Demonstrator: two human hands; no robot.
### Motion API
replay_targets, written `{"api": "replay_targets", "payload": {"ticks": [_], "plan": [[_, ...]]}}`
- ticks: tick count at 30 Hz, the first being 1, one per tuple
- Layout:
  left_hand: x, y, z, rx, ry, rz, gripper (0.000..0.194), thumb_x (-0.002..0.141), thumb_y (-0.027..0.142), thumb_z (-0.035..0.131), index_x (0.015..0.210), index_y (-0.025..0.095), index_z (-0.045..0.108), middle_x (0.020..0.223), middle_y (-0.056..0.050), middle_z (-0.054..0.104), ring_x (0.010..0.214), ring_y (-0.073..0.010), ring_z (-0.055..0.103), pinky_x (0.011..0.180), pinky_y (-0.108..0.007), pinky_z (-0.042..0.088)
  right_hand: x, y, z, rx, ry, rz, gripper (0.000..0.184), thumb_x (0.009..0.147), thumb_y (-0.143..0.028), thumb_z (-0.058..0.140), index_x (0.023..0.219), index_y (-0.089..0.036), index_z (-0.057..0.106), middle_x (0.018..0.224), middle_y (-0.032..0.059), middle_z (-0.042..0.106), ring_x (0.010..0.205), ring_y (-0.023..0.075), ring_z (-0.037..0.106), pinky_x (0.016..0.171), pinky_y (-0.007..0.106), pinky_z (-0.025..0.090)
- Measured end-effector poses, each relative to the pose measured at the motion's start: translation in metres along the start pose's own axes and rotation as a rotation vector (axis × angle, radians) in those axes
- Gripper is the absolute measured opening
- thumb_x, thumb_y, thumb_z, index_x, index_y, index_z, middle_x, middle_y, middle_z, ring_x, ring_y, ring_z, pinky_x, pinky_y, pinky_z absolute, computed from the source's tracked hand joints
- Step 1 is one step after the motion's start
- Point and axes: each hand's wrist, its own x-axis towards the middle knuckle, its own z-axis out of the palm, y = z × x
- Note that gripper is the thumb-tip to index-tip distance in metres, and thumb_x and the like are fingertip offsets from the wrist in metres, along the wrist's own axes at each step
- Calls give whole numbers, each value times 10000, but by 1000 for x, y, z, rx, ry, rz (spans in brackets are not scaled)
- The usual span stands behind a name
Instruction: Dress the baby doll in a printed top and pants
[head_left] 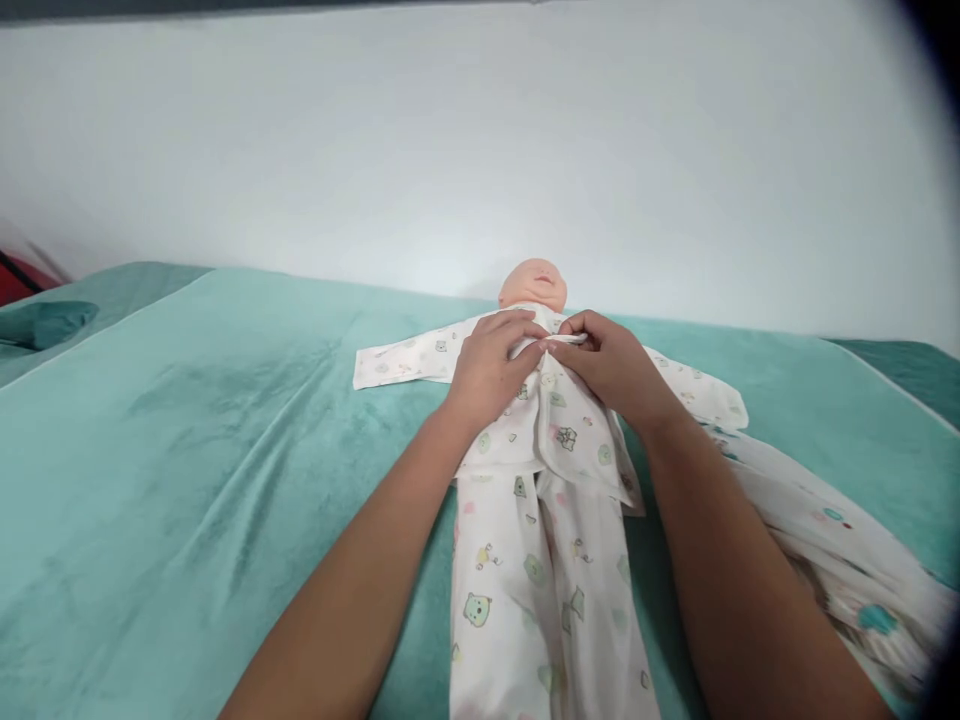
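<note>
A baby doll (534, 284) lies on its back, its head toward the wall. It wears a white baby shirt (577, 430) printed with small animals, and matching pants (510, 580). My left hand (499, 360) rests on the shirt's chest, its thumb and fingers closing on the front edge. Opposite it, my right hand (604, 360) pinches the other front edge, and a fold of cloth stands up between the fingers. The fingertips of both hands nearly meet just below the doll's neck. Any fastener there is too small or hidden to make out.
A teal plush cover (225, 430) lies under the doll, with wrinkles on the left. White printed cloth (832, 530) lies crumpled beside my right forearm. A white wall (450, 150) rises behind. Something red (22, 278) shows at the far left edge.
</note>
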Motion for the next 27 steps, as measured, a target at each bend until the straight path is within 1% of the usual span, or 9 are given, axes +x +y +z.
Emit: {"api": "replay_targets", "payload": {"ticks": [3,6,9,11,14,16,19,23,27], "plan": [[1,-2,-1,-79,6,-52,167,925,293,576,982,272,731,1298,7,641,1287,-187,501,1128,-370,379,2,-5,0,-60,16,6,232,785,-412,698,788,-210,583,539,-65,453,475,86,350,460,241,232],[0,-4,-3,-158,4,-93,165,919,314,594,962,276,749,1312,11,639,1313,-199,486,1134,-386,384,1,-7,4,-97,52,-1,197,801,-394,682,803,-206,625,529,-63,445,489,92,358,476,249,246],[-3,-4,-4,-184,0,-93,180,924,298,590,982,278,759,1329,8,636,1328,-202,481,1137,-396,392,-2,-8,8,-136,135,-37,186,811,-392,678,817,-207,662,554,-56,452,523,103,378,515,264,283],[-6,-4,-5,-144,1,-64,208,937,280,567,1022,281,757,1342,4,630,1329,-199,483,1143,-406,389,-3,-7,9,-161,159,-79,179,815,-389,682,812,-210,673,590,-48,472,553,110,394,550,273,309],[-12,-3,-6,-45,-3,14,252,962,282,523,1083,290,744,1356,-2,624,1322,-200,490,1150,-429,383,-5,-5,6,-136,111,-146,150,832,-371,676,815,-221,676,680,-37,521,583,109,393,584,280,328],[-16,-3,-6,6,-14,64,285,981,293,485,1132,296,726,1373,-1,611,1331,-201,482,1155,-440,377,-6,-3,4,-96,72,-209,113,843,-345,671,845,-233,678,786,-27,561,607,108,386,605,283,338],[-24,-2,-8,50,-36,92,334,1000,306,437,1243,304,666,1428,1,565,1369,-199,443,1174,-443,350,-8,0,3,-51,39,-296,62,851,-290,662,889,-244,674,905,-14,588,645,114,387,641,288,353],[-30,-2,-10,63,-49,90,385,1001,306,430,1358,299,571,1480,-12,509,1402,-191,399,1197,-425,311,-11,0,6,-66,44,-377,44,863,-243,639,894,-245,670,885,-3,582,662,130,409,669,301,373],[-28,-3,-10,31,-49,82,365,986,310,466,1329,307,589,1469,-17,515,1389,-187,414,1194,-409,312,-14,-3,10,-105,86,-453,71,870,-212,617,908,-244,668,869,10,581,700,149,462,685,313,391]]}}
